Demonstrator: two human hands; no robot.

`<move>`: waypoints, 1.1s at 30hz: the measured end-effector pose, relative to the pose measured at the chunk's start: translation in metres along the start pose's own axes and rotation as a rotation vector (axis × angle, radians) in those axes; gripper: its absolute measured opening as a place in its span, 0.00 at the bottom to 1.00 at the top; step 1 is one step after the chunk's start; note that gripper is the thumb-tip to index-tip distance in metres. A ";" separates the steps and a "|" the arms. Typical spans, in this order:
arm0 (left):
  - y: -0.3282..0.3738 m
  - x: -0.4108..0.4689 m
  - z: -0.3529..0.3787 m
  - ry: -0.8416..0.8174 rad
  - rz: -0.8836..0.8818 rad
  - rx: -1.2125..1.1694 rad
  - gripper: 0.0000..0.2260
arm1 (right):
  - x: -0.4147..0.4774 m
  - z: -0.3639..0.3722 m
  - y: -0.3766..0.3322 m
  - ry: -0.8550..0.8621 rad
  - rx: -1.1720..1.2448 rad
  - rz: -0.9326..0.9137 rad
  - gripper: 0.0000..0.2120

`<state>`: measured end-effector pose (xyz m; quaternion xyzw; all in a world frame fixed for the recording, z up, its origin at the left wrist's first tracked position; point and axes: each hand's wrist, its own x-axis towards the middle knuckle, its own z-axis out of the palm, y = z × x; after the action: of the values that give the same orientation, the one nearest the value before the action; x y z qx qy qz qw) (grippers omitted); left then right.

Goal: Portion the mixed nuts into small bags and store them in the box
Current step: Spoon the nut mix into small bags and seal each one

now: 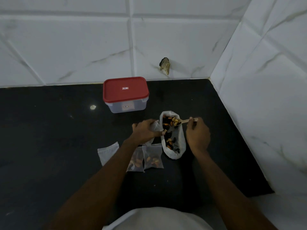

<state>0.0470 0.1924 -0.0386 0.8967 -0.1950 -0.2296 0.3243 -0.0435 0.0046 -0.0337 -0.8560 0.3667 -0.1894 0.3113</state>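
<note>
The black surface (49,146) stretches widest to the left and toward the person. Its far edge meets the tiled wall (83,47) and its right edge runs along a side wall (265,80), closing that corner. The box (126,107), red lid (125,89) on, stands near the far edge, well apart from both hands. Nearer, the open bag of mixed nuts (181,143) lies lengthwise, with a strip of open surface between it and the side wall.

The left hand (146,130) has its grip closed round a small bag (156,126), held just beside the big bag's left rim. The right hand (197,135) pinches the handle of a spoon (184,121), whose loaded bowl sits over the nuts at the bag's far end. Two filled small bags (152,159) lie touching side by side, just nearer than the left hand. A flat small bag (108,152) lies to their left, beside the forearm.
</note>
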 end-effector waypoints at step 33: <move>-0.004 0.016 0.000 -0.107 0.043 -0.132 0.46 | 0.023 0.004 -0.003 -0.452 0.711 0.580 0.10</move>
<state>0.0610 0.1873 -0.0465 0.8554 -0.2154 -0.2825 0.3769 -0.0243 -0.0091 -0.0327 -0.5796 0.4256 -0.0182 0.6947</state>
